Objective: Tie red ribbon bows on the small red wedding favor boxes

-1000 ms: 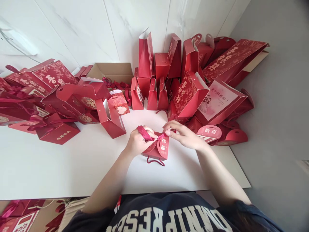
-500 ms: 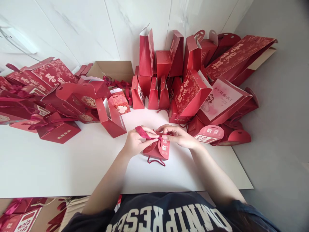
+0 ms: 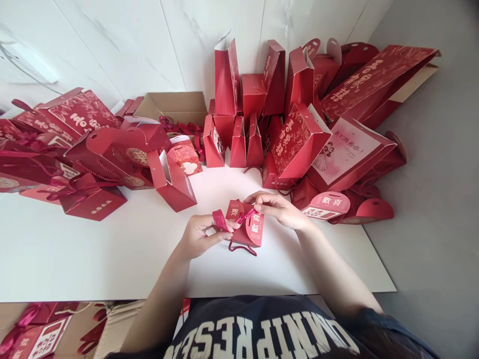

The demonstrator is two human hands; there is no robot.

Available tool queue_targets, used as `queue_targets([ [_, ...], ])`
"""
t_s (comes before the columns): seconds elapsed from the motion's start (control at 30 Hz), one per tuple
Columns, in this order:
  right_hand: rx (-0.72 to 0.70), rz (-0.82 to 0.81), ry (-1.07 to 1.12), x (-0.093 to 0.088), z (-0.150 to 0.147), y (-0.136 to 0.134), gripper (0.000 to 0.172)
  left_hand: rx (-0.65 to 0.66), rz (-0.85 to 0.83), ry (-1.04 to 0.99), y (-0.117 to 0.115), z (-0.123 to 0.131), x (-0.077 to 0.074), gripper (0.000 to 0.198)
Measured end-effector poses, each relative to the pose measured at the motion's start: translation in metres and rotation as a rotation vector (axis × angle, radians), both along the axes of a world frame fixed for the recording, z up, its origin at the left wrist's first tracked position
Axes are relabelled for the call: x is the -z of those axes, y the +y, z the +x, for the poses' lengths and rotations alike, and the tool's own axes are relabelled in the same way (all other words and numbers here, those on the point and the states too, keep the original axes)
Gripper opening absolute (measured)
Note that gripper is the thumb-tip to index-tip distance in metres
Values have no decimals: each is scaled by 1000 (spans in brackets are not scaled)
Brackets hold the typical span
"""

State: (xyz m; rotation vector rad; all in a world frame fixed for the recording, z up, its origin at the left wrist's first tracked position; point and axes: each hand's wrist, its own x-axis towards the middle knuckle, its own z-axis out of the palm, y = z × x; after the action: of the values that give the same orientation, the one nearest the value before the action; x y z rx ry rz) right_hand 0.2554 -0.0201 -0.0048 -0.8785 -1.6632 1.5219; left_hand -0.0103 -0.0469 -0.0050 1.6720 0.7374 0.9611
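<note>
In front of me on the white table sits a small red gift box (image 3: 245,233) with rounded overlapping flaps and printed characters. A dark red ribbon (image 3: 247,215) runs across its top, crossed or knotted near the middle. My left hand (image 3: 202,233) pinches one part of this ribbon at the box's left side, and a loop of it stands up by the fingers. At the right, my right hand (image 3: 275,209) has thumb and fingers closed on the ribbon's other end, above the box's far right corner. A twisted red cord handle (image 3: 243,248) lies at the near side of the box.
Red gift bags and boxes crowd the back and right, including a bag with a white picture panel (image 3: 350,149). More red boxes (image 3: 93,199) are piled at left. A cardboard box (image 3: 174,104) holding ribbons stands behind. Another carton (image 3: 88,319) is below the table's front edge.
My hands have moved apart, the left going left and slightly down, stretching the ribbon across the box top. More of the flaps and ribbon crossing shows now.
</note>
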Motion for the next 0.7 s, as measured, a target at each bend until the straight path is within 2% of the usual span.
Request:
queue_targets([
  [0.23, 88, 13, 25, 0, 6, -1, 29, 33, -24, 25, -1, -1, 0, 15],
  [0.43, 78, 71, 16, 0, 7, -3, 28, 28, 33, 82, -1, -7, -1, 17],
  [0.6, 109, 136, -102, -1, 10, -6, 27, -4, 63, 88, -3, -12, -1, 17],
  [0.7, 134, 161, -156, -4, 13, -8, 26, -32, 25, 70, -4, -16, 1, 12],
])
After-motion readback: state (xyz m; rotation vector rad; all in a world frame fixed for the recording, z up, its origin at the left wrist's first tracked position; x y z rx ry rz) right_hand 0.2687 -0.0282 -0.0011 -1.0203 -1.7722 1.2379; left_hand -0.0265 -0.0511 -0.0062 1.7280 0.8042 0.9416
